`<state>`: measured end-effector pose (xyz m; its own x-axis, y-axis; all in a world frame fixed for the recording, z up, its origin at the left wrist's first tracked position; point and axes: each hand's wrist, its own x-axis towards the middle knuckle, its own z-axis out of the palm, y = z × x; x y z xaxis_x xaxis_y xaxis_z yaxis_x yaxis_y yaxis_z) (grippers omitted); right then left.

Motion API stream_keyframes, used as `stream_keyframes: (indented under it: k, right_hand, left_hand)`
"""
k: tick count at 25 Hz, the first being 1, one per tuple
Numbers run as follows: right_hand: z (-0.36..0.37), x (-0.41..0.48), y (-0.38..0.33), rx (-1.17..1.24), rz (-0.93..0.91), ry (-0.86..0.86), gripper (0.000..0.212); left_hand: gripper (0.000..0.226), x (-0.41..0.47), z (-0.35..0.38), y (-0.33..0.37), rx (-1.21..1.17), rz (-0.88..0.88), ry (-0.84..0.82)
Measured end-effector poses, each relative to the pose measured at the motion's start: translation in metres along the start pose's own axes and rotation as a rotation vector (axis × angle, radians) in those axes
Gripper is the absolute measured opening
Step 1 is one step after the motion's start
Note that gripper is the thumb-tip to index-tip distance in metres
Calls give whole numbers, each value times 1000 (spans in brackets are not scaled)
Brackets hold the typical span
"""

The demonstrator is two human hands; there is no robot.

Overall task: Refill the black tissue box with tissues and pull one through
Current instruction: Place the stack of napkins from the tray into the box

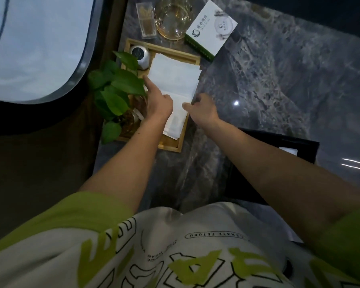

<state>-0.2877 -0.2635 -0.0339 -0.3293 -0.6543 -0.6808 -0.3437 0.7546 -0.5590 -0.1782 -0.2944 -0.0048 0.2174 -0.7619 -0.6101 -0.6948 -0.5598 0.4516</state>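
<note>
1. Black tissue box (278, 148) sits on the table, off to the right of the wooden tray (170, 145).
2. Tissues (175, 80): a white stack lying in the tray.
3. Right hand (204, 111) pinches the stack's edge at the tray's right rim.
4. Left hand (159, 102): index finger straight on the stack's left edge, can't tell if it's gripping.

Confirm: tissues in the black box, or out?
Out. The tissue stack lies on the wooden tray, left hand and right hand at it; the black tissue box sits apart, to the right.
</note>
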Motion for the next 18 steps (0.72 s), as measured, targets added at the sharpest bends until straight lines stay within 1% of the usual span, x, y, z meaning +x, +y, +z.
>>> stream_keyframes:
  k: [3,6,10,14,17,18]
  right_hand:
    - [5,7,1,31,-31,-10,28]
    - [3,7,0,78,-36,2,15]
    - [-1,11,1,131,-36,-3,14]
    - [-7,15,3,274,86,-28,23]
    - [-15,14,8,406,102,-89,14]
    - [-18,13,9,439,100,-119,14]
  left_hand:
    - [71,11,2,-4,-48,-14,22]
    - [68,17,0,-3,-70,-31,8]
    - [66,13,-4,2,-63,-73,-31]
    - [59,16,-6,0,-96,-70,-64]
    - [51,14,-6,-6,-149,-83,-111]
    - [49,13,-6,-9,-179,-83,-121]
